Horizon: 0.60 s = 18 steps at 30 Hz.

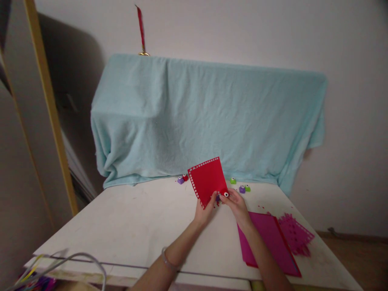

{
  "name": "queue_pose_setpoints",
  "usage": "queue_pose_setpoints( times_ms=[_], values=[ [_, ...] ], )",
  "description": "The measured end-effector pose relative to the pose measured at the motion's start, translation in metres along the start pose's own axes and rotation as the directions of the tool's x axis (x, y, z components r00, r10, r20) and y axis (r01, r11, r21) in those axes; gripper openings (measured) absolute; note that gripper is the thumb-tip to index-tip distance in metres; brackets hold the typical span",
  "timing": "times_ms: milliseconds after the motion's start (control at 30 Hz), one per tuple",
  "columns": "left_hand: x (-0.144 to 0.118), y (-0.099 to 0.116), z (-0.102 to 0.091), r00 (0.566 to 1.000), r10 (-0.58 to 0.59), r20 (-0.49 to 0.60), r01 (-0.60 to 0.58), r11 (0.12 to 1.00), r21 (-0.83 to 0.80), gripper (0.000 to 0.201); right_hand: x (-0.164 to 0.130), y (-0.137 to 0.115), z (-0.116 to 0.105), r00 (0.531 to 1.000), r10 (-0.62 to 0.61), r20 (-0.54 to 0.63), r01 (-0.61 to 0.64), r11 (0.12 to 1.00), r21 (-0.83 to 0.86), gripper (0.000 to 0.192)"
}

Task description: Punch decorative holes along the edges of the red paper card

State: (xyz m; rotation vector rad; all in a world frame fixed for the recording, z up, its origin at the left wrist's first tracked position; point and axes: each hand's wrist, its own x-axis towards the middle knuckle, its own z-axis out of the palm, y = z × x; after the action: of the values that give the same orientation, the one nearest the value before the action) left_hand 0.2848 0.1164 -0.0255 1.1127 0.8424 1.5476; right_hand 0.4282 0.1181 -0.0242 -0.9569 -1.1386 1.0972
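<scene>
A square red paper (207,180), tilted up above the white table, has rows of small punched holes along its top and left edges. My left hand (204,212) pinches its lower corner between thumb and fingers. My right hand (238,205) is closed around a small red craft punch (224,193) with a white eye, at the paper's lower right edge. Something small and purple (217,198) shows between the hands, partly hidden by the fingers. Whether the punch's jaws are around the paper edge cannot be made out. Red paper bits lie beneath.
Purple (180,180) and red (185,177) punches stand behind the paper; green (233,180) and purple (241,189) ones stand to the right. A magenta paper stack (266,238) and hole-punched magenta sheets (295,234) lie at right. A blue towel (197,117) hangs behind; a grey cable (87,255) loops front left.
</scene>
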Motion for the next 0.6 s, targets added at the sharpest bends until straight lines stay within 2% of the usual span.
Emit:
queue_pose_setpoints(
  times_ms=[233, 400, 600],
  values=[
    [-0.003, 0.004, 0.0, 0.998, 0.035, 0.045, -0.037, 0.998, 0.051, 0.043, 0.001, 0.002, 0.002, 0.997, 0.07, -0.015, -0.066, 0.981, 0.182, 0.036],
    [-0.002, 0.0, -0.004, 0.994, 0.015, 0.111, -0.027, 0.993, 0.112, 0.041, 0.0, -0.001, 0.003, 0.993, 0.109, 0.047, -0.117, 0.968, 0.224, 0.03],
    [0.0, -0.009, -0.005, 0.99, 0.006, 0.142, -0.021, 0.994, 0.104, 0.045, 0.0, 0.0, 0.0, 0.984, 0.175, 0.033, -0.177, 0.951, 0.254, 0.033]
  ],
)
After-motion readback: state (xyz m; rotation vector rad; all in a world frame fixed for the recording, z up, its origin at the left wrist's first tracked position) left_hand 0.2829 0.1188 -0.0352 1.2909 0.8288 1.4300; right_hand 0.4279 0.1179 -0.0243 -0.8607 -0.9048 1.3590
